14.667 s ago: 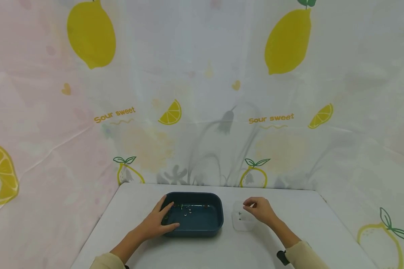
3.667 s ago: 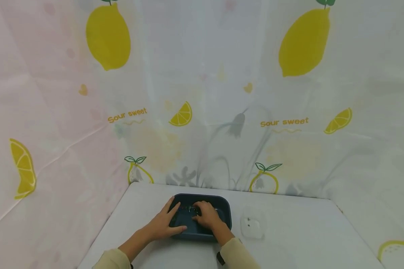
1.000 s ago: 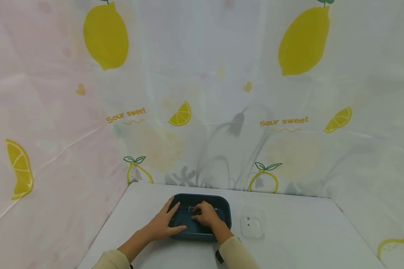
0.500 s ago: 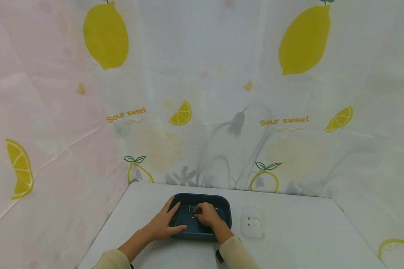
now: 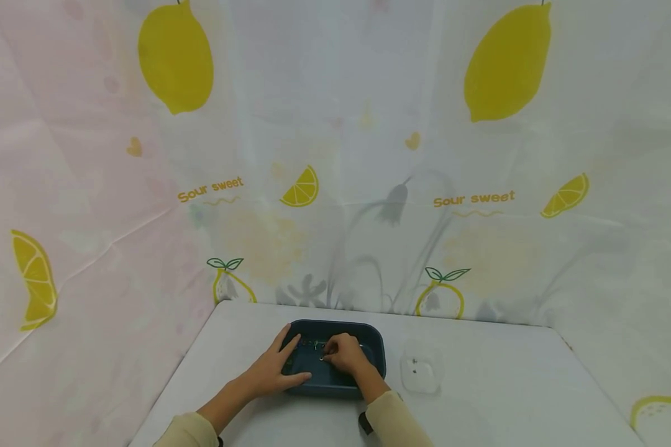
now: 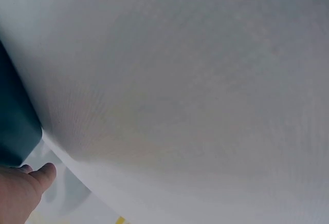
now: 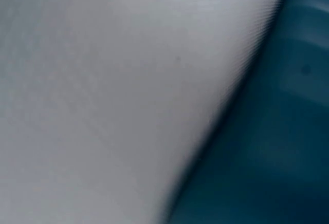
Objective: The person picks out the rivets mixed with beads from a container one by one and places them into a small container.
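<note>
A dark blue rectangular tray (image 5: 335,389) with a raised rim stands on the white table. My left hand (image 5: 265,372) rests at its left end, fingers spread over the rim and thumb along the near side. Inside the tray my right hand (image 5: 346,355) is bent downward, thumb and fingertips together at a small shiny piece (image 5: 321,358), too small to name. Several tiny coloured and shiny pieces (image 5: 315,345) lie near the tray's back left, partly hidden by my hands. The left wrist view catches part of the left hand (image 6: 23,190) beside the tray's outer wall (image 6: 15,116).
Right of the tray sits a clear, shallow plastic box (image 5: 425,382) with a couple of tiny dark pieces (image 5: 414,366) in it. The white table (image 5: 497,385) ends at a lemon-print cloth backdrop (image 5: 335,248). The right wrist view shows mainly tabletop and tray wall.
Long before, my right hand was over the clear box; it then moved left into the tray. Over the last second its fingertips close together at a small shiny piece. My left hand stays put.
</note>
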Tool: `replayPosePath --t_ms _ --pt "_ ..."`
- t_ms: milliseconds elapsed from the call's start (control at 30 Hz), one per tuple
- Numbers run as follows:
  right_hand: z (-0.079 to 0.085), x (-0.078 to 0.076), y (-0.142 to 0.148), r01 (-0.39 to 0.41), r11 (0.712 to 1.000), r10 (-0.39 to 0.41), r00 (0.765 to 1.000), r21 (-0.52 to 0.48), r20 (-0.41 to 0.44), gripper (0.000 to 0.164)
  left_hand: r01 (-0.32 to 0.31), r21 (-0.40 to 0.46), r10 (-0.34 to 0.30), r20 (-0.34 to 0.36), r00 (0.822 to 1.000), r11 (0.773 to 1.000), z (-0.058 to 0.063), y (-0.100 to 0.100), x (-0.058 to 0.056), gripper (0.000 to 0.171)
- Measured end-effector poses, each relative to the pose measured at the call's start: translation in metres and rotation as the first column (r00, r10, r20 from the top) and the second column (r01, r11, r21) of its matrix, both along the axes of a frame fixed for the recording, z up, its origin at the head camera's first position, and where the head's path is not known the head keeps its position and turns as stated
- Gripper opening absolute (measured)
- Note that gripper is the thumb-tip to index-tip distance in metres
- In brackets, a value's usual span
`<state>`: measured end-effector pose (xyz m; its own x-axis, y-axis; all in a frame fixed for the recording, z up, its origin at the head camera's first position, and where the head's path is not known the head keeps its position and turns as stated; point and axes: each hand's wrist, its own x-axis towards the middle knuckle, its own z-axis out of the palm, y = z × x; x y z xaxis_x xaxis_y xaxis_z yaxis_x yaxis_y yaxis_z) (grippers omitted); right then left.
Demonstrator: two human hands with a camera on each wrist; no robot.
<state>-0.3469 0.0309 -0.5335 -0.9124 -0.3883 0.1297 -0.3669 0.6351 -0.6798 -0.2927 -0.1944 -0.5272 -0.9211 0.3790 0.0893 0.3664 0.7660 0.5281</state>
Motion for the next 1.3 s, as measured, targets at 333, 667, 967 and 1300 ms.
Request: replayPosePath --t_ms 333,667,967,1300 --pt "-0.0014 -0.002 0.0066 0.025 1.0 -0.025 1.0 0.0 0.005 0.006 0.012 0.003 -0.012 0.001 1.0 1.0 -0.0026 0.0028 -0.0009 0.096" --pt "0.0026 -0.0012 0.0042 0.026 1.0 -0.026 1.0 0.013 0.002 0.005 -0.002 0.007 0.002 0.016 1.0 1.0 0.0016 0.0025 -0.0003 0.095" --pt "0.0013 -0.0024 0.0021 0.006 1.0 -0.005 1.0 0.027 -0.016 0.005 0.001 0.004 -0.001 -0.004 1.0 1.0 0.0011 0.0006 0.001 0.095" --pt "0.0001 -0.0017 0.0025 -0.009 1.0 0.01 1.0 0.022 -0.011 0.008 -0.006 0.008 0.006 0.001 1.0 1.0 -0.0018 0.0012 0.0001 0.095"
